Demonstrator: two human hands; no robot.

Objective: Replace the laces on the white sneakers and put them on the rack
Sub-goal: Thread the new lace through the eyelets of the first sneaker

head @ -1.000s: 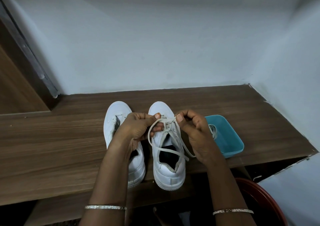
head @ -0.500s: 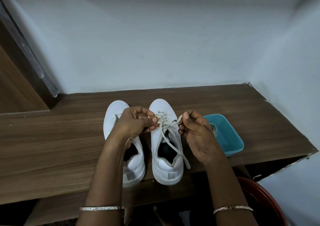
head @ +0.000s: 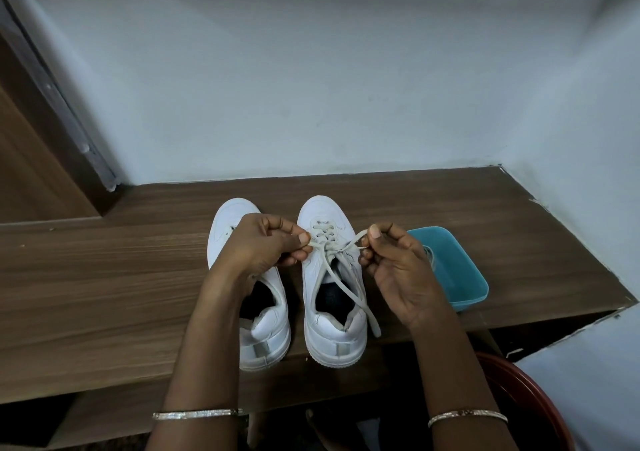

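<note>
On the brown wooden shelf (head: 104, 277) against the pale wall, we see two white sneakers side by side, toes to the wall and heels at the near edge. The left hand (head: 263, 246) lies over the front of the left sneaker (head: 266, 340) and hides its eyelets. It pinches part of the grey-white lace (head: 349, 288) between thumb and fingers, and the right hand (head: 398, 263) pinches another part, both above the laced front of the right sneaker (head: 332, 343). Loose tails trail back across that shoe's opening. Just beside the right hand stands a teal tub (head: 464, 277), partly hidden by it, with a pale cord inside. A red basin (head: 540, 409) shows below the shelf.
</note>
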